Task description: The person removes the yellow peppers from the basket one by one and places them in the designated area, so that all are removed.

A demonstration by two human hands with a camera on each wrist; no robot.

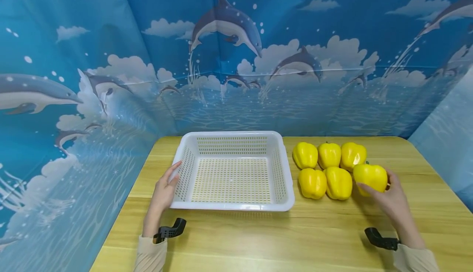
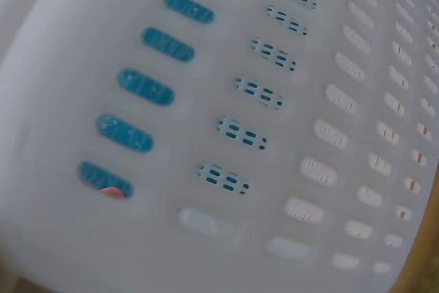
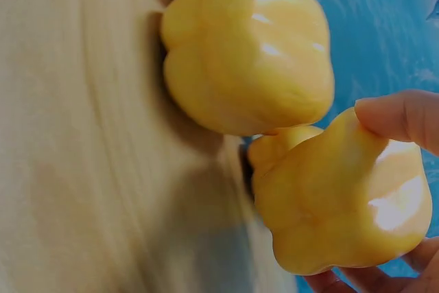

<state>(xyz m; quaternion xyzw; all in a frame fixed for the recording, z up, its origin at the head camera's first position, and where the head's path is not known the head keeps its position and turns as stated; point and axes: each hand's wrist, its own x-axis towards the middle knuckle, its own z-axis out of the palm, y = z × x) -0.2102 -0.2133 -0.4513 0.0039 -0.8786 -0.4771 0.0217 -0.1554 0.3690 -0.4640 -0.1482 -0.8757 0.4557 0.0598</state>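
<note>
A white plastic basket (image 1: 233, 207) with slotted walls stands on the table, left of several yellow bell peppers (image 1: 338, 183). My left hand (image 1: 164, 190) grips its left rim; in the left wrist view the slotted wall (image 2: 171, 169) fills the picture and a fingertip (image 2: 112, 192) shows through one slot. At the right end of the peppers, my right hand (image 1: 391, 198) holds one yellow bell pepper (image 1: 370, 176) between thumb and fingers. That held pepper (image 3: 343, 204) is tilted in the right wrist view, close to another pepper (image 3: 254, 53); it seems raised a little off the table.
The wooden table (image 1: 236, 239) carries the basket and the peppers, which stand in two close rows near its back. Behind it hangs a blue curtain (image 1: 236, 107) printed with dolphins. A black wrist mount (image 1: 380, 239) sits on each forearm.
</note>
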